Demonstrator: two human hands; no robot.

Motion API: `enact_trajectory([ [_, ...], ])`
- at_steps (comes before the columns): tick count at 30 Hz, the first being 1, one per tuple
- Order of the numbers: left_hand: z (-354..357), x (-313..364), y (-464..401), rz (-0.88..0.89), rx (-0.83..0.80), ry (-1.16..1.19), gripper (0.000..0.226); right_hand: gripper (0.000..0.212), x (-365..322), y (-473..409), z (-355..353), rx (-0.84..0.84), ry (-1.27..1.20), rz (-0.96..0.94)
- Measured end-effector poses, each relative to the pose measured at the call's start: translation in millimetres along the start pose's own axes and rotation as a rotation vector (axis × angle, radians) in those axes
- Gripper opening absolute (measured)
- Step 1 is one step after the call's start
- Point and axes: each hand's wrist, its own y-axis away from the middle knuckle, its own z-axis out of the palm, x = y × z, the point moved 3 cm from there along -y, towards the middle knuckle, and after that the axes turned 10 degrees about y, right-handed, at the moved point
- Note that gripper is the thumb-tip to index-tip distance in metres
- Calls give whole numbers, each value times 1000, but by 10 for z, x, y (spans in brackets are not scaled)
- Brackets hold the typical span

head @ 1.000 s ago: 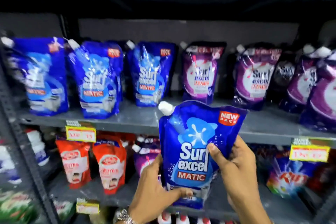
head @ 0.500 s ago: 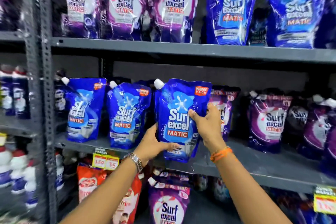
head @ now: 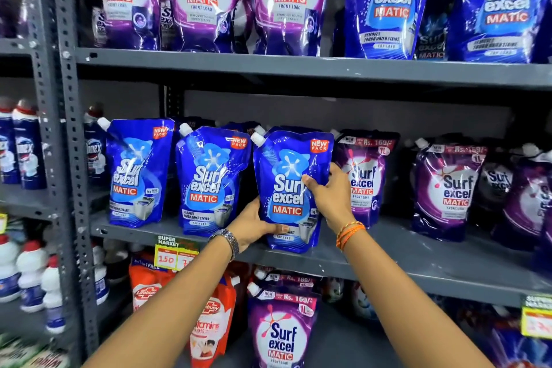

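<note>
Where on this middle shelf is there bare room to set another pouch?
Bare shelf shows between the purple pouch beside the held blue pouch and the next purple pouch, and along the front before them. Leftward the blue pouches stand close; the far right is packed.

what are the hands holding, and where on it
Both hold one blue pouch: the left hand grips its lower left edge, thumb on the front; the right hand grips its right edge, halfway up.
</note>
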Motion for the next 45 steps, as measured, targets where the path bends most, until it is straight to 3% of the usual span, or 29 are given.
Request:
enact_trajectory([
  [5, -45, -37, -4, -28, 28, -52, 75, 35, 43, 12, 24, -31, -53, 10],
  [10, -118, -10, 199, -19, 130, -309, 112, 42, 35, 80, -61, -83, -161, 40],
  [12, -114, 7, 402, 35, 225, -371, 116, 50, 21, 162, -168, -66, -208, 30],
  [16, -83, -81, 919, 246, 446, -368, 97, 51, 100, 565, -432, 84, -108, -29],
  [20, -74, -521, 1304, 348, 552, -316, 62, 29, 352, 1237, -575, 193, -101, -123],
  [24, -97, -1208, 1507, 288, 570, -353, 53, 17, 777, 1792, -490, 219, -118, -105],
  [30, -109, -2129, 1546, 19, 535, -309, 54, 18, 1613, 2067, -93, 47, -109, 146],
  [36, -81, -2632, 1380, -229, 424, -258, 97, 28, 2532, 2078, 318, -141, -49, 427],
  [41, -70, -2937, 1191, -295, 319, -288, 98, 39, 2732, 2019, 492, -293, -26, 386],
  [45, -101, -3232, 1123, -271, 329, -301, 106, 11, 2835, 1986, 565, -379, -7, 331],
])
